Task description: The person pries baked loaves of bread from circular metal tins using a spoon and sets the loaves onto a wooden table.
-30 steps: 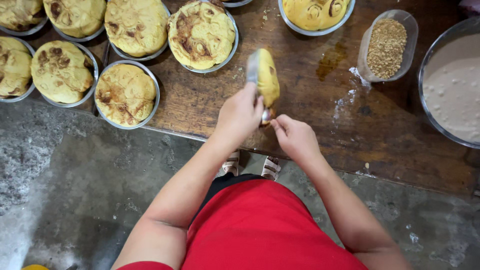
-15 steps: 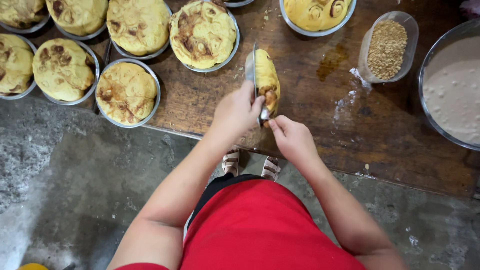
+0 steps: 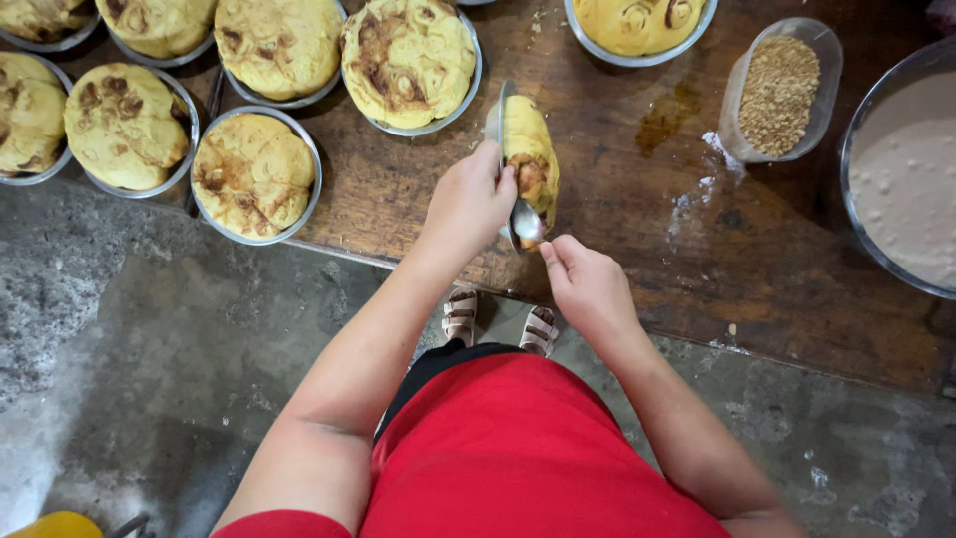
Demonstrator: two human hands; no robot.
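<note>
Dark wooden tabletop (image 3: 398, 199) carries round tins of baked dough (image 3: 254, 174), a tub of crumbs (image 3: 782, 90) and a big bowl of batter (image 3: 906, 169). Left hand (image 3: 468, 204) holds a tilted tin of dough (image 3: 528, 154) on edge, its grip clenched round it. Right hand (image 3: 588, 284), fingers pinched, works a spoon (image 3: 525, 221) against the dough.

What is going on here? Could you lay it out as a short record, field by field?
Setting: wooden table over a grey floor
Left hand: holds a round tin of yellow dough tilted on edge
Right hand: holds a spoon against the dough
Nearby: filled tins of browned yellow dough, a tub of brown crumbs, a large bowl of pale batter
Spills: white powder and an oily patch on the table
</note>
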